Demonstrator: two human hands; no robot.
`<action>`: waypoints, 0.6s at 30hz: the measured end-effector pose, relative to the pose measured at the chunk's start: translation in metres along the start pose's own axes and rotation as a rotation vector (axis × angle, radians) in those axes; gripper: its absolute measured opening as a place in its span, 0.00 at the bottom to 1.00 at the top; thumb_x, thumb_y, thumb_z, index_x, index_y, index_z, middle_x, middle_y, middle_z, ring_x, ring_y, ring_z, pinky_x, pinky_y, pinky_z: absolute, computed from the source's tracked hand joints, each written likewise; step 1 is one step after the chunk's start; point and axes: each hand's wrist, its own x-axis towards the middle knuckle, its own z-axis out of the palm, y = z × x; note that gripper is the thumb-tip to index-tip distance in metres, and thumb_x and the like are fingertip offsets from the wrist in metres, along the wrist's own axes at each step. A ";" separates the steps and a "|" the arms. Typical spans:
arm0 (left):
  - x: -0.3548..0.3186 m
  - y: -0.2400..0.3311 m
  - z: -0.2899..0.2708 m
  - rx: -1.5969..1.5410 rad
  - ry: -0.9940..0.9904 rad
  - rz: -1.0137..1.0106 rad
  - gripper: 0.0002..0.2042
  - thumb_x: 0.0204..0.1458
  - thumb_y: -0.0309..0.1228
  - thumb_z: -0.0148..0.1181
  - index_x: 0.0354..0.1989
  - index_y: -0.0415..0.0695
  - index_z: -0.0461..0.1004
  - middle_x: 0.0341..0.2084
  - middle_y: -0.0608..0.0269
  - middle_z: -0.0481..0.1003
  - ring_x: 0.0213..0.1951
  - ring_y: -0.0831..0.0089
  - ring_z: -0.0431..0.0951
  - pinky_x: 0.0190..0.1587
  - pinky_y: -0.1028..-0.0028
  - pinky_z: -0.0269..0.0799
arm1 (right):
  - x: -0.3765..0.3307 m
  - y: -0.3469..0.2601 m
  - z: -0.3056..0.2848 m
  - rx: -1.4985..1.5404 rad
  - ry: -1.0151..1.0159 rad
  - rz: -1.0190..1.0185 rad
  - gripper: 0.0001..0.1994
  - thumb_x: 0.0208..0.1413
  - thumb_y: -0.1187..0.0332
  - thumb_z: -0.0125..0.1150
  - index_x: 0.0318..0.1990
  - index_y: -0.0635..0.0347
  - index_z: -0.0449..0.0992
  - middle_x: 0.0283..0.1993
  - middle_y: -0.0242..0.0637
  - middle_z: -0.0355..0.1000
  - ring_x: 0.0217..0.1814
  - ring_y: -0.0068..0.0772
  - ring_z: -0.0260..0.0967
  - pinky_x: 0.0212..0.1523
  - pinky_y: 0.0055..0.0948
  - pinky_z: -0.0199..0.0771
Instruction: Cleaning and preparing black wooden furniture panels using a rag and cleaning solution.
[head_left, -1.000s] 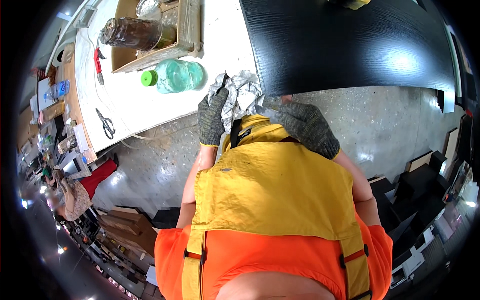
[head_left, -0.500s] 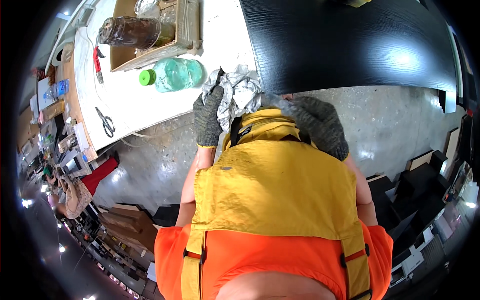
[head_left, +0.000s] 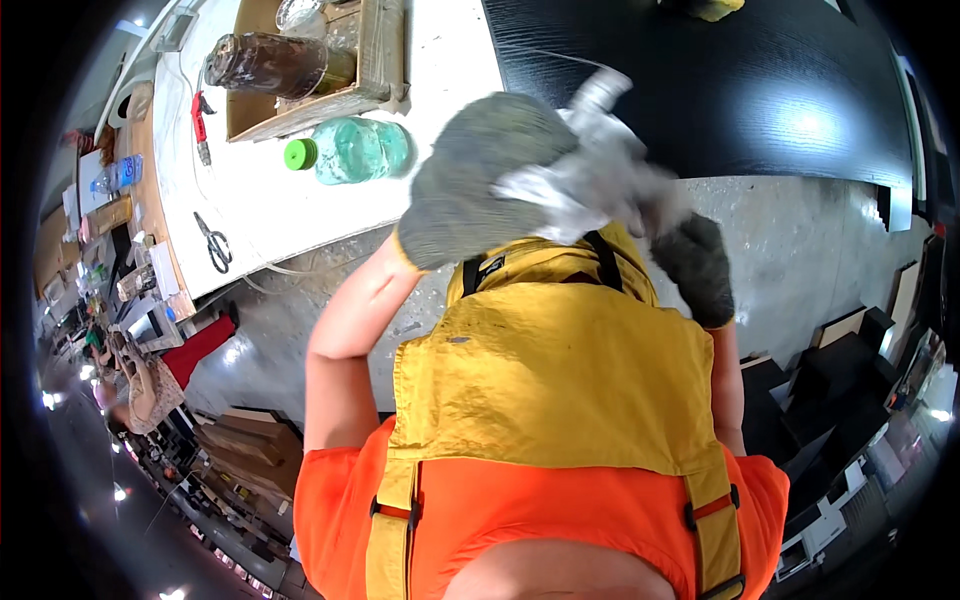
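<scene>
My left hand, in a dark grey knit glove, is closed on a crumpled whitish rag. The rag is smeared by motion and hangs over the near left edge of a black wood-grain panel. My right hand, gloved the same way, is lower and to the right, by the rag's right end. Its fingertips blur into the rag, so whether it grips anything is unclear. Left of my left hand, a clear green bottle with a green cap lies on its side on the white tabletop.
A wooden box holding a brown-stained jar stands at the far left. A red-handled tool and scissors lie left of it. A yellow-and-black object rests on the panel's far side. Dark boards stack at right.
My left hand has swung right and upward with the rag, from the white tabletop's edge to the black panel's edge. My right hand has shifted right and slightly nearer to me.
</scene>
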 end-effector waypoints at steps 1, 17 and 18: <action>0.020 0.018 0.025 0.750 -0.093 0.219 0.21 0.58 0.37 0.56 0.59 0.43 0.69 0.52 0.51 0.73 0.47 0.66 0.77 0.48 0.73 0.72 | -0.001 0.012 -0.011 0.026 0.170 -0.018 0.08 0.57 0.71 0.58 0.40 0.65 0.80 0.31 0.29 0.75 0.26 0.15 0.65 0.26 0.18 0.65; -0.132 0.003 -0.024 1.214 0.225 -0.253 0.16 0.41 0.34 0.69 0.40 0.43 0.79 0.40 0.60 0.78 0.44 0.64 0.76 0.47 0.67 0.70 | 0.002 -0.020 0.006 -0.042 -0.133 0.017 0.07 0.55 0.70 0.59 0.37 0.63 0.79 0.25 0.24 0.69 0.23 0.12 0.57 0.23 0.16 0.54; -0.133 0.001 -0.021 1.111 0.370 -0.302 0.15 0.43 0.34 0.68 0.40 0.42 0.78 0.38 0.60 0.78 0.42 0.66 0.76 0.47 0.68 0.70 | 0.004 -0.019 0.017 -0.045 -0.135 0.017 0.07 0.55 0.70 0.59 0.37 0.63 0.79 0.25 0.24 0.69 0.23 0.12 0.57 0.23 0.16 0.54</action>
